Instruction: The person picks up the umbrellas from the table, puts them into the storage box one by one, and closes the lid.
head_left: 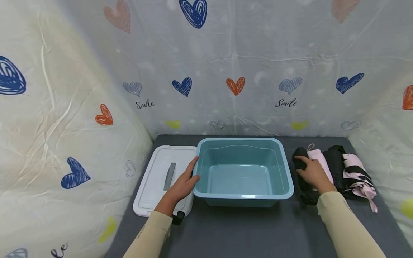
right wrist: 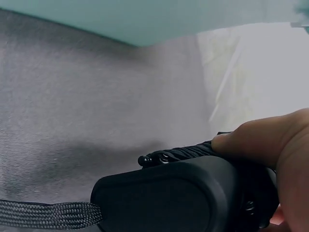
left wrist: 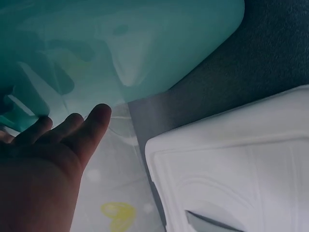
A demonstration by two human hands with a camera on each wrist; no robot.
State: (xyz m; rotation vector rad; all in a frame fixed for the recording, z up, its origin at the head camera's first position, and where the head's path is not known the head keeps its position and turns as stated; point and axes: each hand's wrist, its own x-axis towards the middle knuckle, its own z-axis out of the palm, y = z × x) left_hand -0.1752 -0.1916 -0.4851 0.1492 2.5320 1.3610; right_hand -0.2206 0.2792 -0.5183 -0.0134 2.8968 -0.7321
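Observation:
A blue-green plastic bin (head_left: 238,179) stands mid-table with its inside bare. My left hand (head_left: 184,182) is at its left rim, fingers extended along the outer wall; the left wrist view shows these fingers (left wrist: 89,133) fairly straight beside the bin. On the right lies a row of folded umbrellas. My right hand (head_left: 313,173) grips the leftmost one, a black folded umbrella (head_left: 301,177). In the right wrist view, the thumb presses the side of this black umbrella (right wrist: 164,198), its handle end and woven strap facing the camera; most fingers are hidden.
A white lid (head_left: 164,157) with a grey handle lies left of the bin, a small black object (head_left: 178,218) at its near edge. Beside the gripped umbrella are a pink umbrella (head_left: 319,157), another black umbrella (head_left: 333,168) and a pink-and-black one (head_left: 358,175). Printed curtains surround the grey table (head_left: 238,233).

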